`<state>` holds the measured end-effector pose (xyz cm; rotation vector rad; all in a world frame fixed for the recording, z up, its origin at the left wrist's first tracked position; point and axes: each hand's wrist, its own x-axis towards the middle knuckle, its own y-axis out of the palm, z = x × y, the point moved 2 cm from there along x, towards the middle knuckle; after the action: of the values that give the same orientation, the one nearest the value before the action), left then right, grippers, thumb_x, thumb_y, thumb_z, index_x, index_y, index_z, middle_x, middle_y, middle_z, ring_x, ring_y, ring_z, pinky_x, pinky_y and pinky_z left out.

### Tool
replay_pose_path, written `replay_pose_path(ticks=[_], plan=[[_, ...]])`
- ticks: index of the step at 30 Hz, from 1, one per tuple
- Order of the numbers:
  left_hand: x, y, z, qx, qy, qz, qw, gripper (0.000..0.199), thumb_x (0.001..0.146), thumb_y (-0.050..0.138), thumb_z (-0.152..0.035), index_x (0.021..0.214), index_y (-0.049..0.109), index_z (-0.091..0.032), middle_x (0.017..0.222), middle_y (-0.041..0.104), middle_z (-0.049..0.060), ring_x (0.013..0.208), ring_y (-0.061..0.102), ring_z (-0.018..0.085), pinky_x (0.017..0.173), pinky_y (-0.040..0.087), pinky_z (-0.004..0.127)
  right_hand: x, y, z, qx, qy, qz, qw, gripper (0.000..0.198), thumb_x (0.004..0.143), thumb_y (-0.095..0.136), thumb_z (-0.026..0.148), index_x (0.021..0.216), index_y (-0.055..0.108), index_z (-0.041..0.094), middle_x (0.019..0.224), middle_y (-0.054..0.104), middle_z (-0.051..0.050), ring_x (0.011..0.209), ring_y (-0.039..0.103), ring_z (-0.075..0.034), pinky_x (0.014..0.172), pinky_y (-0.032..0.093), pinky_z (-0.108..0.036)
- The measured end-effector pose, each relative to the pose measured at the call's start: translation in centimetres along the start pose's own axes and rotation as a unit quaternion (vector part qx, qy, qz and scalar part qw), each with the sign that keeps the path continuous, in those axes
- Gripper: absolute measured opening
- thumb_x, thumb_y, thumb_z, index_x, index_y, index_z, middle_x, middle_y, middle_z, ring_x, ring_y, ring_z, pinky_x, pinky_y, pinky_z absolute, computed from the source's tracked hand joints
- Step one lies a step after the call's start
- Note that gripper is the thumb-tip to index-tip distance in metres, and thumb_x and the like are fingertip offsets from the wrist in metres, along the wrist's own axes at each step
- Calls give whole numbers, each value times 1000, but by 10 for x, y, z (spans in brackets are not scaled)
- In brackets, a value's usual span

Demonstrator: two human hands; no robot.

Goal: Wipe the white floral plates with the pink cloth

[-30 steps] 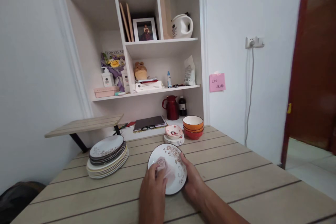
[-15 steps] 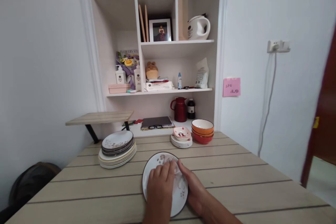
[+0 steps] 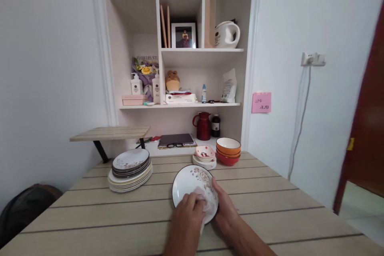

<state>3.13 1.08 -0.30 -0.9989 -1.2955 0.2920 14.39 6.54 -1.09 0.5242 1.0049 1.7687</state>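
A white plate (image 3: pixel 184 182) with a dark rim and a brown flower print is tilted up above the wooden table (image 3: pixel 126 216). My right hand (image 3: pixel 226 208) grips its right edge, thumb on the face and fingers behind. Bunched in my left hand (image 3: pixel 189 212) is a thin whitish tissue (image 3: pixel 202 196), pressed on the lower part of the plate; the fingers are closed round it. To the left stands a stack of plates (image 3: pixel 130 160), dark-rimmed flowered ones on top of pale ones.
Behind the plate, small dishes (image 3: pixel 205 154) sit on a stack of small plates. Orange and red bowls (image 3: pixel 228 148) are nested beside them. A raised wooden shelf (image 3: pixel 111 133) stands at the back left. A red jug (image 3: pixel 203 126), a laptop (image 3: pixel 175 140) and glasses lie further back.
The plate has tilted and turned, its flower print now at upper right. My left hand has moved down the plate, its fingers now bunched around the tissue.
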Motion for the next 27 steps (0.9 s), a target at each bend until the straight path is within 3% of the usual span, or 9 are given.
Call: replay_pose_path(ticks=[4,12,15,18,21,27], plan=[[-1,0,-2,-20,5,-12,1000,34,75,65,-10,104,63,-29,105,63,0,90,59,17,76,49,30,-1,2,-4,1,25,11,1000,52,82,57,52,107,65,7,95,74,-14,94,67,-26,91,47,-39],[1,-17,18,92,-64,-102,988,38,81,62,-17,117,59,-31,117,61,2,104,55,20,89,42,38,-8,16,-17,-16,50,9,999,52,81,60,48,115,62,9,97,74,-13,94,68,-26,93,45,-39],[1,-22,28,121,-125,-93,980,36,83,60,-16,116,60,-31,115,62,3,104,56,20,87,42,39,-5,13,-17,1,44,-12,999,54,80,61,49,118,61,10,97,74,-13,94,68,-26,94,45,-41],[2,-20,32,120,-152,-44,980,34,83,58,-16,114,63,-29,112,63,3,99,57,21,81,45,37,-1,7,-12,24,36,-31,999,55,81,59,50,120,59,11,96,74,-13,94,68,-27,94,44,-42],[1,-13,25,93,-124,-4,988,33,82,56,-13,111,64,-26,113,63,4,97,58,20,81,48,34,1,3,-5,45,26,-27,998,55,83,55,51,121,59,11,97,74,-13,95,68,-27,94,44,-43],[-1,-3,5,20,-14,6,1000,41,79,58,-9,114,62,-30,114,62,1,101,58,18,86,49,30,-2,5,-1,26,19,24,999,57,83,55,51,115,62,5,100,73,-16,99,66,-26,94,44,-39]])
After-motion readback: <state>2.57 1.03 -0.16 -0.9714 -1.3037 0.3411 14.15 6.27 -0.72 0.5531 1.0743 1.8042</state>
